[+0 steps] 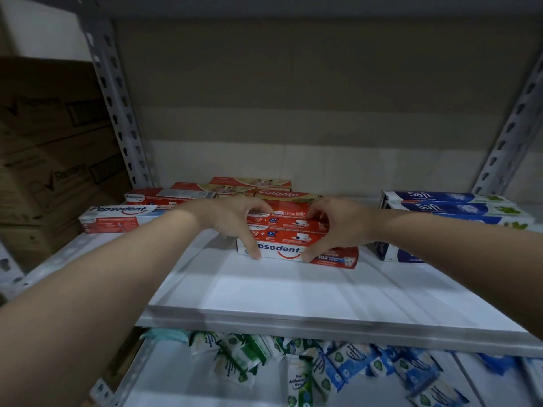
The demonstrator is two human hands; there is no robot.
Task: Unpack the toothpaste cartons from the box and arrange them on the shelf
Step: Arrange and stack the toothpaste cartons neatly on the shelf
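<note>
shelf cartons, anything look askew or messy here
Mostly tidy. The Pepsodent stack under both hands sits square, but the Pepsodent carton at far left lies angled, and the wipes packets below are jumbled.

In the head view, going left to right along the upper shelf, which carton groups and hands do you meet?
Pepsodent cartons at the left → left hand → red Pepsodent stack that both hands hold → right hand → blue Safi cartons.
</note>
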